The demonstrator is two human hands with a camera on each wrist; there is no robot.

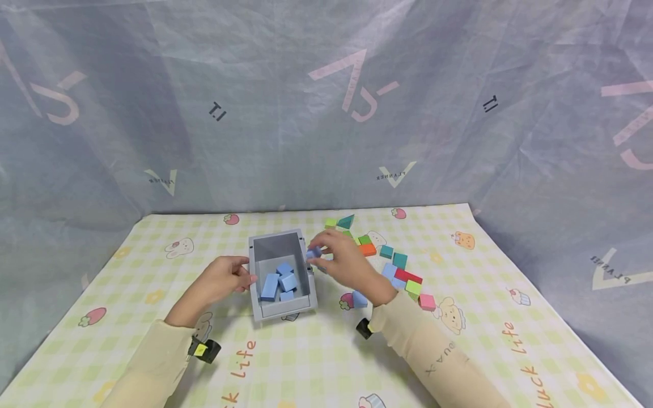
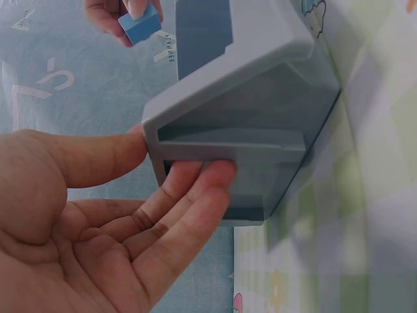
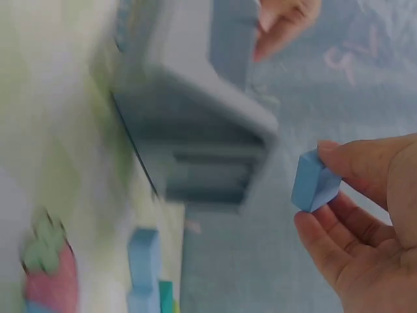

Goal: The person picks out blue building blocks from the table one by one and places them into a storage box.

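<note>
A grey plastic storage bin (image 1: 285, 307) stands on the table with several blue blocks (image 1: 270, 287) lying inside. At its left side my left hand (image 1: 218, 279) grips the bin's edge; in the left wrist view the thumb is at the rim and the fingertips (image 2: 218, 175) are tucked against the side wall. My right hand (image 1: 347, 260) pinches a small blue block (image 3: 316, 181) between thumb and fingers, just beside the bin's right rim and raised above the table.
Right of the bin lie loose blocks, among them a red one (image 1: 408, 276), a pink one (image 1: 426, 302), an orange one (image 1: 367, 249), teal ones (image 1: 400, 260) and more blue ones (image 1: 359, 299). A checked tablecloth (image 1: 316, 362) covers the table. Behind hangs a grey-blue curtain (image 1: 285, 141).
</note>
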